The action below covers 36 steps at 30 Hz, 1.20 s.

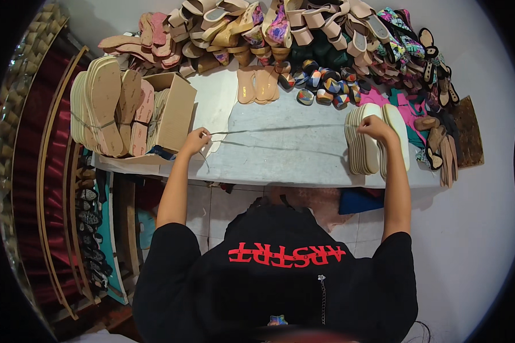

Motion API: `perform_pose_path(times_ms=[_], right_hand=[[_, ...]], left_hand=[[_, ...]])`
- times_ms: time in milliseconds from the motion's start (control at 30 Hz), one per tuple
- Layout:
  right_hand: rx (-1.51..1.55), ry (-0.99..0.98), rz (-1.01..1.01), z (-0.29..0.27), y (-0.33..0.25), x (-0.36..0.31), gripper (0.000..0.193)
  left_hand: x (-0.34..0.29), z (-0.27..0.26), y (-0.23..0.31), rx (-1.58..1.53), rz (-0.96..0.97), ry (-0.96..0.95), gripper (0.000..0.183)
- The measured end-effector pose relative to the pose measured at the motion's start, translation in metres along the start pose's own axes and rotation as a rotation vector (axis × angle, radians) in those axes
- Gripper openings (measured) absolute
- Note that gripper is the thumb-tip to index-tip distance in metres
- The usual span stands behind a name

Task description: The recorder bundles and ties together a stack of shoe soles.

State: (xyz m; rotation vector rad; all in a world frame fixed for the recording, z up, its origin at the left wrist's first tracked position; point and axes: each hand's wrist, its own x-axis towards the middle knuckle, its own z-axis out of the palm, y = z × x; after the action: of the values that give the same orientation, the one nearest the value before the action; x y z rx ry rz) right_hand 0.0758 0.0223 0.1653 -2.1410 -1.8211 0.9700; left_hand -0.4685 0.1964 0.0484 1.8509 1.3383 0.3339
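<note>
Nearest to the camera is a black short-sleeved T-shirt [280, 231] with red lettering, worn by the person. Beyond it stands the long table with pale grey covering [257, 171]. At its left end there is an open brown cardboard box [176, 120]. At its right end, two thick stacks of cream, foot-shaped soles [362, 148] lie side by side; their long axis goes from the far side toward the near edge.

Left hand [197, 140] pinches the narrow dark-grey strip [280, 127] between thumb and fingers. Right hand [375, 126] is above the stacks, its fingers curled inward; I cannot tell whether they pinch the strip.

This strip is thin, flat-looking and almost straight. Its long axis crosses above the table from left to right, pointing to the left stack of soles. Under the left hand hangs a short loose tail.
</note>
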Motion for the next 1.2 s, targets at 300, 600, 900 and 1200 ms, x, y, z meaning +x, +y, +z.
perform_pose_path(times_ms=[300, 600, 900, 1200], right_hand=[[0.253, 0.175, 0.212, -0.019, 0.019, -0.053, 0.017], [0.135, 0.266, 0.216, 0.014, -0.017, -0.038, 0.012], [-0.481, 0.419, 0.223, 0.036, -0.04, -0.029, 0.005], [-0.599, 0.639, 0.03, 0.066, -0.07, -0.035, 0.009]], left_hand=[[0.026, -0.007, -0.02, -0.144, -0.042, -0.116, 0.024], [0.024, 0.002, -0.013, 0.233, -0.287, 0.02, 0.039], [0.008, 0.003, 0.01, 0.448, -0.173, 0.107, 0.036], [-0.015, 0.037, 0.071, 0.438, 0.238, 0.371, 0.03]])
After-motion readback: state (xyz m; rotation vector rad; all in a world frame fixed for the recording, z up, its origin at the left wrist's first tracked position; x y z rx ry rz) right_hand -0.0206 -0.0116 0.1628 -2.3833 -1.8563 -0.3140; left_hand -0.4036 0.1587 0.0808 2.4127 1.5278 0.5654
